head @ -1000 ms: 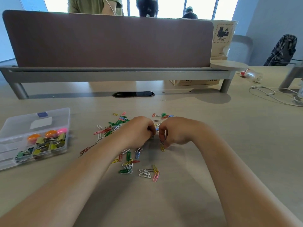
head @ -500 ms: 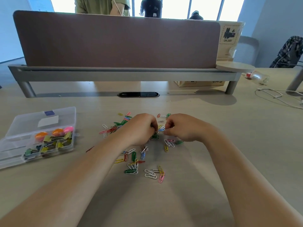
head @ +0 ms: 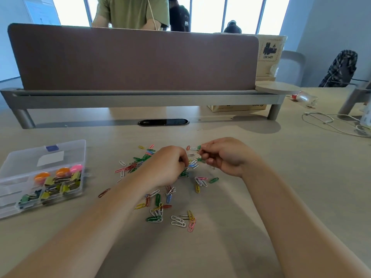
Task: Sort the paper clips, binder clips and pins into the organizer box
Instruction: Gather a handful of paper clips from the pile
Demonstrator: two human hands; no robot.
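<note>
Head view, desk scene, items as follows.

1. Table (head: pixel 261 197): pale wood-tone top, bearing all the items below.
2. Paper clips (head: pixel 177 221): many, in white, green, red, pink, yellow and blue, scattered loose on the table at the centre, between and around both hands. None shows in the box.
3. Organizer box (head: pixel 8 199): clear plastic with compartments, on the table at the left, well apart from the clip scatter. Its lid (head: pixel 24 163) lies open behind it, with a blue latch and a white label.
4. Binder clips (head: pixel 52 192): small, yellow-green and dark green, filling the box's near right compartments.
5. Pins (head: pixel 63 171): round orange and pink heads, in the box compartments just behind the binder clips.
6. Left hand (head: pixel 166 167): knuckles up and fingers curled under, set down on the middle of the scatter. Its fingertips are hidden, so what it grips cannot be told.
7. Right hand (head: pixel 226 157): fingers curled, thumb and forefinger tips drawn close together just beside a green clip. Whether a clip is pinched cannot be told.
8. Partition panel (head: pixel 132 59): brown, standing on a grey rail across the far side of the table.
9. Cardboard carton (head: pixel 270 55): marked UN 3481, at the panel's right end.
10. Plastic bottle (head: pixel 305 98): lying on its side, far right.
11. White cable (head: pixel 329 121): looped near the bottle.
</note>
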